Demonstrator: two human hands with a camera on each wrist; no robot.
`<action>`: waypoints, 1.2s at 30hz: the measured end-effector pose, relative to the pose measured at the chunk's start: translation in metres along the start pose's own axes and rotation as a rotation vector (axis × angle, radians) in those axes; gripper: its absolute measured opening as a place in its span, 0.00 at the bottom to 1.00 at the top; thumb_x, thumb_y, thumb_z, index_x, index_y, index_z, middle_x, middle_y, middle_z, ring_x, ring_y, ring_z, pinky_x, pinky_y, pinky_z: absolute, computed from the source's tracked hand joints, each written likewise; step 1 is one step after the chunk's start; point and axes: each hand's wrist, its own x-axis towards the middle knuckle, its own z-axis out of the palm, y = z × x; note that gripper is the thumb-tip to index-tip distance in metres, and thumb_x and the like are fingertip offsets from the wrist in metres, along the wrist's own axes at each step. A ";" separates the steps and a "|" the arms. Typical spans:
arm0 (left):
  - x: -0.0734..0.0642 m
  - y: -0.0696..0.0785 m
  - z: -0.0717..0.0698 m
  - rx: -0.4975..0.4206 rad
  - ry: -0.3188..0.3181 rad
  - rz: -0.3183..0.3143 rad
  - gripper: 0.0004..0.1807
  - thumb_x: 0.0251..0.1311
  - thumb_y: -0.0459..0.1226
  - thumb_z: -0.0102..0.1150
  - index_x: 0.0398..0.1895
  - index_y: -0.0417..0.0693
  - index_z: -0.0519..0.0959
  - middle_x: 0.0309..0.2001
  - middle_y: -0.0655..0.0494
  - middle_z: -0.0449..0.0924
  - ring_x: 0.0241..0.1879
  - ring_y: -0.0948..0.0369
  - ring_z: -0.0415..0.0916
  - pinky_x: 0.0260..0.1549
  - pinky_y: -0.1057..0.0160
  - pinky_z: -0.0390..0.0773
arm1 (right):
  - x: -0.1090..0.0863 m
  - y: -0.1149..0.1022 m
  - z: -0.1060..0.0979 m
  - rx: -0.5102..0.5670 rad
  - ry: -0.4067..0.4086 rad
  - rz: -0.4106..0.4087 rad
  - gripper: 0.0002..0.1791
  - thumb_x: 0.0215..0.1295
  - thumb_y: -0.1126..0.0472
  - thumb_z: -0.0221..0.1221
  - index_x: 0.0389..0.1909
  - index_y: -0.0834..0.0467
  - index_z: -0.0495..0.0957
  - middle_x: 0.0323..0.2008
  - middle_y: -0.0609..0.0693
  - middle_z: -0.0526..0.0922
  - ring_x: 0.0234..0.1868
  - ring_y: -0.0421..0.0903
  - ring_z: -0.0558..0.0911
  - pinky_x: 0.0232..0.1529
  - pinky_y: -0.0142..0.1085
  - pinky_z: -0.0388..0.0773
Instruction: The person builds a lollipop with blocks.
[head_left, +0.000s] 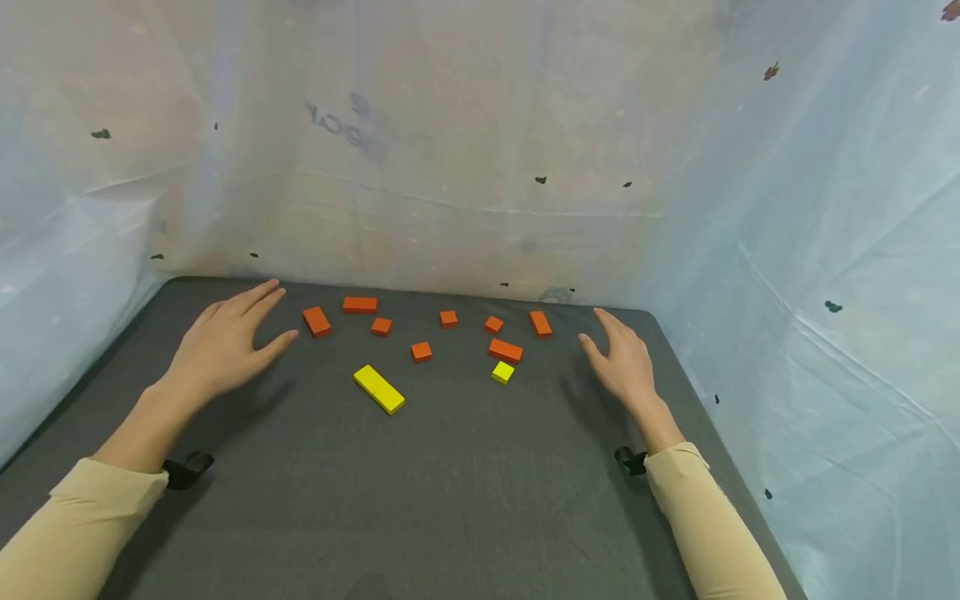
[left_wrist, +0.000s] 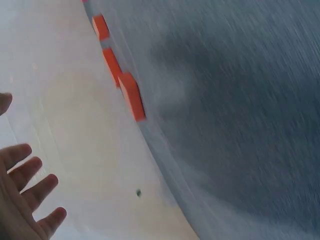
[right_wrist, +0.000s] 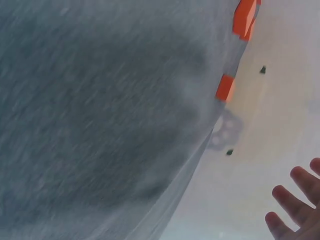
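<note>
My left hand (head_left: 228, 340) hovers over the left of the dark table, fingers extended, holding nothing; the nearest thing is an orange block (head_left: 317, 322). At the right, my right hand (head_left: 622, 358) is also raised with loose, spread fingers and nothing in it, just right of an upright-angled orange block (head_left: 540, 324). A long yellow block (head_left: 378, 389) lies diagonally between the hands. Right of it, a small yellow block (head_left: 502, 372) sits close in front of a longer orange block (head_left: 506, 351). Both wrist views show spread fingers (left_wrist: 37, 187) apart from the blocks.
Several more orange blocks lie scattered toward the table's back, among them a long one (head_left: 360, 305) and a small one (head_left: 422, 352). Pale plastic sheeting (head_left: 450, 150) hangs behind the dark table (head_left: 420, 508) and along its sides.
</note>
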 end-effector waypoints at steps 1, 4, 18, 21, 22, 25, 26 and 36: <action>0.001 0.004 0.001 -0.007 0.018 -0.005 0.42 0.72 0.53 0.61 0.79 0.37 0.63 0.78 0.37 0.59 0.71 0.33 0.61 0.67 0.28 0.58 | 0.001 -0.004 0.001 0.006 0.008 -0.006 0.36 0.80 0.44 0.53 0.80 0.57 0.61 0.76 0.62 0.66 0.74 0.66 0.66 0.72 0.66 0.60; 0.003 0.016 0.005 -0.045 0.063 -0.026 0.40 0.71 0.51 0.62 0.76 0.34 0.66 0.75 0.34 0.63 0.68 0.32 0.64 0.63 0.27 0.63 | 0.002 -0.015 0.005 0.035 0.015 -0.017 0.35 0.79 0.44 0.55 0.79 0.57 0.63 0.75 0.62 0.68 0.72 0.66 0.68 0.70 0.65 0.63; 0.001 0.060 0.032 -0.248 0.114 -0.065 0.34 0.68 0.45 0.67 0.68 0.32 0.71 0.67 0.30 0.68 0.62 0.33 0.70 0.52 0.30 0.73 | -0.001 -0.055 0.032 0.242 -0.092 -0.054 0.34 0.71 0.53 0.67 0.74 0.58 0.69 0.68 0.59 0.75 0.62 0.60 0.78 0.60 0.57 0.78; 0.000 0.068 0.040 -0.285 0.074 -0.075 0.34 0.68 0.46 0.67 0.67 0.31 0.70 0.65 0.31 0.69 0.60 0.35 0.71 0.52 0.32 0.74 | -0.003 -0.059 0.039 0.283 -0.132 -0.058 0.33 0.71 0.55 0.68 0.73 0.59 0.70 0.67 0.59 0.75 0.62 0.61 0.79 0.61 0.56 0.78; 0.000 0.071 0.043 -0.290 0.058 -0.078 0.34 0.68 0.46 0.67 0.67 0.31 0.70 0.64 0.32 0.70 0.59 0.36 0.71 0.52 0.33 0.74 | -0.004 -0.060 0.042 0.288 -0.144 -0.060 0.33 0.71 0.55 0.68 0.73 0.59 0.71 0.66 0.59 0.75 0.61 0.61 0.79 0.61 0.56 0.79; -0.003 0.079 0.051 -0.293 0.012 -0.086 0.36 0.67 0.49 0.67 0.67 0.32 0.70 0.62 0.34 0.71 0.57 0.38 0.73 0.52 0.35 0.75 | -0.007 -0.063 0.048 0.284 -0.186 -0.065 0.32 0.71 0.54 0.67 0.72 0.58 0.72 0.66 0.59 0.75 0.60 0.60 0.80 0.60 0.55 0.80; -0.003 0.081 0.053 -0.288 -0.005 -0.084 0.36 0.67 0.49 0.67 0.67 0.32 0.70 0.62 0.34 0.71 0.57 0.38 0.73 0.52 0.35 0.76 | -0.007 -0.065 0.050 0.273 -0.199 -0.071 0.31 0.72 0.54 0.67 0.72 0.59 0.72 0.66 0.59 0.76 0.60 0.59 0.81 0.59 0.55 0.80; -0.010 0.099 0.077 -0.153 -0.182 -0.029 0.48 0.59 0.61 0.70 0.66 0.30 0.70 0.63 0.32 0.70 0.58 0.39 0.71 0.53 0.38 0.76 | -0.008 -0.072 0.065 0.166 -0.330 -0.100 0.29 0.70 0.52 0.68 0.68 0.57 0.75 0.62 0.55 0.78 0.56 0.52 0.81 0.54 0.51 0.81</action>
